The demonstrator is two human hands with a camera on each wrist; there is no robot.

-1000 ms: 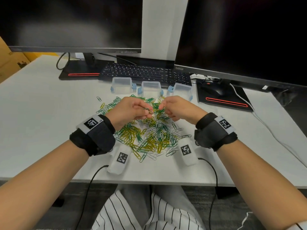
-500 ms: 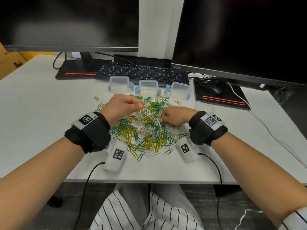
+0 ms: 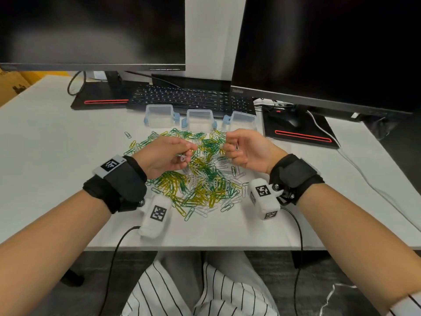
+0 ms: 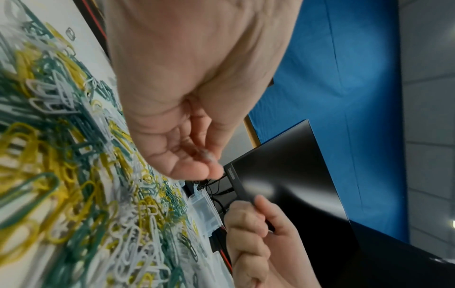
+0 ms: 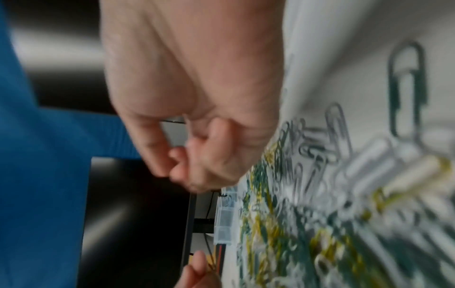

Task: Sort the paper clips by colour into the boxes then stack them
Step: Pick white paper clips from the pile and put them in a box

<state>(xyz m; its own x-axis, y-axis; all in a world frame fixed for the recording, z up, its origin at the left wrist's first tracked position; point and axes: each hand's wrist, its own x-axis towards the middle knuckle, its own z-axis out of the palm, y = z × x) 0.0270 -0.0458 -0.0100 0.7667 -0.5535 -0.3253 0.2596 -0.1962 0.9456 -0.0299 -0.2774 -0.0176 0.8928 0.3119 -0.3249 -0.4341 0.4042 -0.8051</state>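
1. A loose heap of green, yellow and white wire paper clips (image 3: 200,176) lies on the pale worktop (image 3: 57,156), mid-width and towards its near edge.
2. Three small clear plastic boxes with blue latches (image 3: 200,117) stand in a row just beyond the heap, towards the far edge, in front of a black keyboard (image 3: 189,99); none seems to hold any clips yet.
3. The left hand (image 3: 166,156) hovers over the heap, fingers curled, pinching a few white clips (image 3: 182,158).
4. The right hand (image 3: 248,151) hovers beside it, fingers curled, pinching a single white clip (image 3: 237,147).
5. The clips look light, thin, stiff and smooth, and they tangle readily. Each is best pinched flat across its loops by thumb and forefinger, then lifted slowly so hooked neighbours drop away.
6. Sorting has probably barely begun; stacking is far off.
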